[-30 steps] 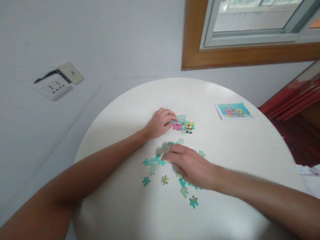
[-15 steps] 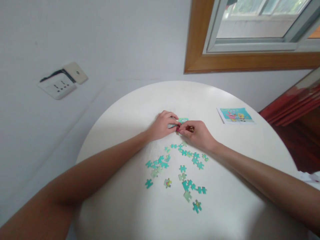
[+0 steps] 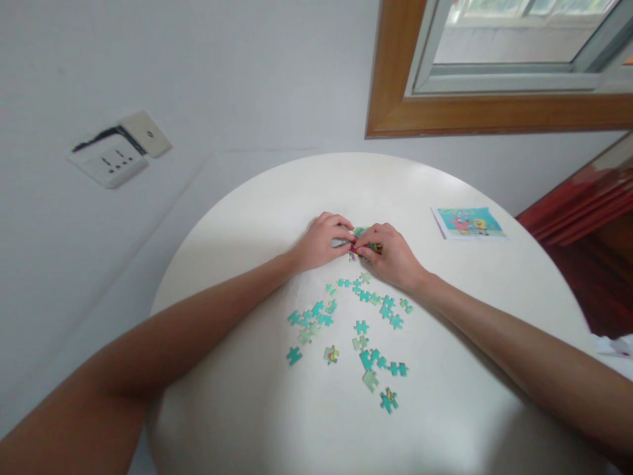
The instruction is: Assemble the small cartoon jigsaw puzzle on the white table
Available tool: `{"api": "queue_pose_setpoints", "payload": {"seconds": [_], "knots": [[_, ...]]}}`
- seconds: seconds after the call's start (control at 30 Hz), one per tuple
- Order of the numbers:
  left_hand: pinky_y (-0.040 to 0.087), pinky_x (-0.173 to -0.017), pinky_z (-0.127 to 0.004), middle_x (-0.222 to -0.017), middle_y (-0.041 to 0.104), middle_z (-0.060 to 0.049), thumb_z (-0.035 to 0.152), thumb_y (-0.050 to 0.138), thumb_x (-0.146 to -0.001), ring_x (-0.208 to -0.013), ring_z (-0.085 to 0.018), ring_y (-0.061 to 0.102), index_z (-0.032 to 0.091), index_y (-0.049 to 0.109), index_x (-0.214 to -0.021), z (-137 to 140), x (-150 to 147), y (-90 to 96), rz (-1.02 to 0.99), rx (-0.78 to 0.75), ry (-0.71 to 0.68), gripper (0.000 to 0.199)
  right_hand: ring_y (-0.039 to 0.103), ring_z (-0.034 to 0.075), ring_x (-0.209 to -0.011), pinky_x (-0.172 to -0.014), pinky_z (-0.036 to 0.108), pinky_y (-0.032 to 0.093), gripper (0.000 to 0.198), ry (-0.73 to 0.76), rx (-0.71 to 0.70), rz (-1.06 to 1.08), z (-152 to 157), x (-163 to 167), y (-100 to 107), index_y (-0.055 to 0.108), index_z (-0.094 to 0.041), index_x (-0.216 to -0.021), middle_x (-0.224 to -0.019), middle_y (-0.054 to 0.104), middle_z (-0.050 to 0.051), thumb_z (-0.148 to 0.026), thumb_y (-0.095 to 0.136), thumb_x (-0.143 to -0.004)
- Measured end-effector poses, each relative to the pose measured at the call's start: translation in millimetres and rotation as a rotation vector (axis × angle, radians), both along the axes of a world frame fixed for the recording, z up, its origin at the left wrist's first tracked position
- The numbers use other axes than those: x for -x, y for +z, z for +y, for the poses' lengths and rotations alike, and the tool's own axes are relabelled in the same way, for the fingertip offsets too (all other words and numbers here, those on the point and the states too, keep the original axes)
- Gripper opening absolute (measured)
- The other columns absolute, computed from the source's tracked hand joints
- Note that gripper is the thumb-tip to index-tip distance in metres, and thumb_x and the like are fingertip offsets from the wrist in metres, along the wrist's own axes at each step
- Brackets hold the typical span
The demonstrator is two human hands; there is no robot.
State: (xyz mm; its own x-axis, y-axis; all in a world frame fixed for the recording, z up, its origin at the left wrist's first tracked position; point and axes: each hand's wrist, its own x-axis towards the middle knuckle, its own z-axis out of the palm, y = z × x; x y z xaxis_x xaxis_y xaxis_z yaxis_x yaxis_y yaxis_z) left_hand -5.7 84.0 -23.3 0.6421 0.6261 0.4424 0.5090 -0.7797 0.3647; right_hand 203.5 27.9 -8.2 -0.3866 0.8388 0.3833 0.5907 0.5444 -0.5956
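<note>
A partly covered cluster of jigsaw pieces [image 3: 360, 231], green and pink with some yellow, lies between my hands on the round white table [image 3: 237, 409]. My left hand [image 3: 326, 241] grips the cluster's left side, thumb and fingers curled at its edge. From the other side, my right hand [image 3: 388, 254] has thumb and index finger pinched on a reddish-pink puzzle piece [image 3: 353, 245] at the cluster. My fingers hide much of both. Nearer me are loose teal and pale green puzzle pieces [image 3: 364, 296], several of them touching.
At the right of the table is a picture sheet [image 3: 469, 223] with pink and yellow cartoon figures. A wall with a socket [image 3: 111, 161] and a wood-framed window [image 3: 390, 119] stands behind the table. Red curtain cloth [image 3: 578, 214] hangs at the right.
My right hand has shifted slightly and its fingers press further over the pink piece. My left hand stays in place. The whole view has tilted slightly; the loose pieces lie as before.
</note>
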Motion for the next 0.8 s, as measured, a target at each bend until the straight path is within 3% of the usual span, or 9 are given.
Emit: {"api": "queue_pose_setpoints", "payload": {"seconds": [0.4, 0.8], "knots": [[0.04, -0.102, -0.041, -0.114, 0.067, -0.002, 0.028, 0.07, -0.088, -0.11, -0.021, 0.055, 0.03, 0.077, -0.1, -2.0, 0.4, 2.2, 0.002, 0.008, -0.005, 0.014, 0.053, 0.022, -0.095, -0.089, 0.039, 0.039, 0.016, 0.054, -0.039, -0.097, -10.0, -2.0, -0.1, 0.079, -0.024, -0.093, -0.098, 0.066, 0.006, -0.021, 0.064, -0.088], [0.04, -0.102, -0.04, -0.114, 0.067, -0.002, 0.029, 0.07, -0.088, -0.11, -0.022, 0.055, 0.03, 0.078, -0.1, 0.0, 1.1, -0.1, 0.001, 0.005, -0.012, 0.014, 0.052, 0.026, -0.097, -0.085, 0.04, 0.037, 0.017, 0.012, -0.049, -0.15, -8.3, -4.2, -3.1, 0.078, -0.025, -0.098, -0.101, 0.066, 0.007, -0.03, 0.067, -0.087]]}}
